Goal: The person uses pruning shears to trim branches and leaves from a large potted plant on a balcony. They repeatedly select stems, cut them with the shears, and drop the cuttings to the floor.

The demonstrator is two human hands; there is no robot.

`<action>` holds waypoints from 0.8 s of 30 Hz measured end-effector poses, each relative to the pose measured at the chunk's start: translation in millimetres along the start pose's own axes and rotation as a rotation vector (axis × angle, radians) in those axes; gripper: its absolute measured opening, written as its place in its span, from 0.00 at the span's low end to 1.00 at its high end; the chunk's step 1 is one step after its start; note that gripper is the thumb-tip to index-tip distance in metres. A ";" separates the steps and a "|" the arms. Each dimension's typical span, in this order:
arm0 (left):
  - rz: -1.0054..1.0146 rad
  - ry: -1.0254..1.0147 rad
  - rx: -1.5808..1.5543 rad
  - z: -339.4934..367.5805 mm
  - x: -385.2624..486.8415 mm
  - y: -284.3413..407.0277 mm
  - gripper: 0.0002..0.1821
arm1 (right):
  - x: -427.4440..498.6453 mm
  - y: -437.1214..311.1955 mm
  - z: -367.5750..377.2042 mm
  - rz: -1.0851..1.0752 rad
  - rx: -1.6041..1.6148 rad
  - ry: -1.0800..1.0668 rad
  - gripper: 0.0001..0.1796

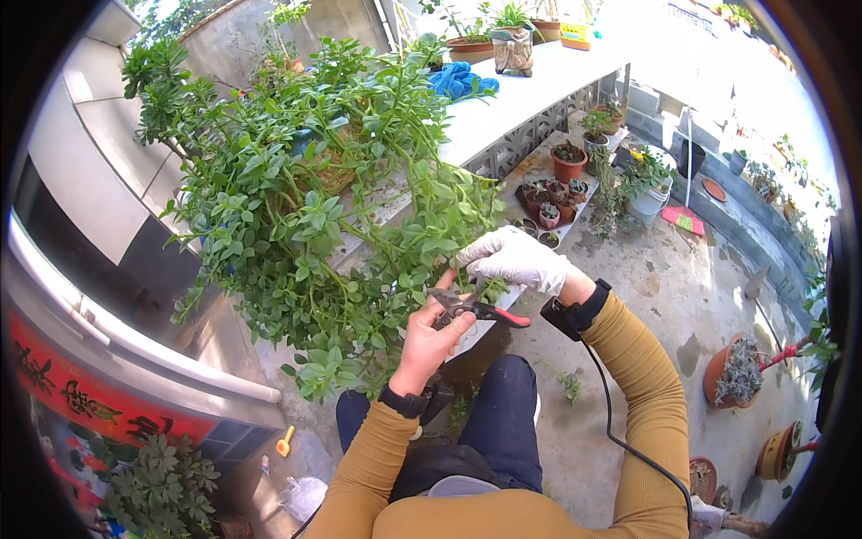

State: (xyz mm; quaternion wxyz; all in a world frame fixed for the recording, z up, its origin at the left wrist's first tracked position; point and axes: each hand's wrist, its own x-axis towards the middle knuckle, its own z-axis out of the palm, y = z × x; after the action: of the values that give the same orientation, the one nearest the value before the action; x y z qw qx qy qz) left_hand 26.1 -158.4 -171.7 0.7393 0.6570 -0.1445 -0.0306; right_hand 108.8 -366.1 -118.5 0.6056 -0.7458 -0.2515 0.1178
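Observation:
Pruning shears (463, 311) lie in front of my bare left hand (431, 330), whose thumb and fingers close around them near the pivot. The blades point left, and one black-and-red handle (504, 316) sticks out to the right, spread from the other. My right hand (517, 259), in a white glove, is curled just above; the other handle runs up to its fingers. Whether it grips that handle or a stem is hidden. A small leafy sprig (495, 290) shows beneath the glove. Trailing stems of a large bushy green plant (316, 222) hang beside both hands.
A white tabletop (559, 74) bears a blue cloth (461, 81) and potted plants. Small succulent pots (553, 199) stand on a low slab. On the concrete floor are a white bucket (650, 202), a pink broom (682, 220), a terracotta pot (724, 377) and a fallen sprig (570, 387).

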 end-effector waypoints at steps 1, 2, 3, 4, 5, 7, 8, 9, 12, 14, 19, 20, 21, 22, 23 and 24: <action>0.002 -0.031 -0.014 1.2 2.4 0.9 0.17 | -3.5 -7.7 -1.0 0.010 0.000 -0.028 0.16; -0.093 -0.039 0.029 1.7 4.0 2.5 0.19 | -5.7 -15.7 -4.7 -0.004 0.008 -0.104 0.15; -0.079 -0.046 0.029 2.7 4.6 4.0 0.19 | -6.8 -23.3 -10.4 0.066 -0.017 -0.088 0.15; -0.063 -0.053 0.029 3.5 4.6 5.6 0.20 | -6.3 -29.5 -15.5 0.100 -0.053 -0.082 0.15; -0.014 -0.072 0.015 4.5 4.8 6.9 0.20 | -4.4 -34.0 -19.1 0.134 -0.090 -0.076 0.15; -0.064 -0.045 0.044 3.6 4.6 10.4 0.20 | 4.7 -37.4 -20.3 -0.041 -0.172 0.150 0.15; -0.056 -0.041 0.032 3.0 3.4 11.7 0.19 | 8.4 -36.3 -18.3 -0.114 -0.040 0.157 0.15; -0.065 -0.035 0.028 2.0 2.5 12.9 0.18 | 13.1 -34.0 -14.2 -0.151 0.069 0.184 0.15; -0.079 -0.081 0.083 -1.3 -0.6 14.8 0.19 | 30.1 -30.2 -10.9 0.103 0.126 0.049 0.13; -0.065 -0.083 0.088 -1.8 -2.5 14.6 0.19 | 36.5 -29.4 -8.6 0.066 0.249 0.082 0.12; -0.045 0.016 0.115 -5.3 -2.7 17.6 0.19 | 40.3 -42.5 -24.7 -0.132 0.180 0.283 0.11; -0.098 0.022 0.060 -6.7 -1.5 18.8 0.19 | 39.3 -45.2 -27.7 -0.126 0.261 0.291 0.13; -0.083 0.021 0.056 -7.6 -0.1 19.9 0.20 | 38.4 -47.6 -30.1 -0.155 0.373 0.280 0.14; -0.079 0.028 0.053 -8.4 1.2 20.8 0.20 | 34.9 -49.9 -35.9 -0.232 0.401 0.273 0.14; -0.076 0.036 0.048 -8.7 2.1 21.5 0.20 | 30.3 -52.2 -42.5 -0.324 0.445 0.243 0.15; -0.075 0.023 0.053 -9.9 2.1 22.6 0.20 | 35.7 -54.8 -45.0 -0.324 0.493 0.289 0.16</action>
State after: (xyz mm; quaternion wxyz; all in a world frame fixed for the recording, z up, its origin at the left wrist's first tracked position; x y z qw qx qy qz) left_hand 27.3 -146.3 -150.1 0.7216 0.6816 -0.1120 -0.0467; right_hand 147.9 -377.9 -50.4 0.8081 -0.5362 -0.2421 -0.0300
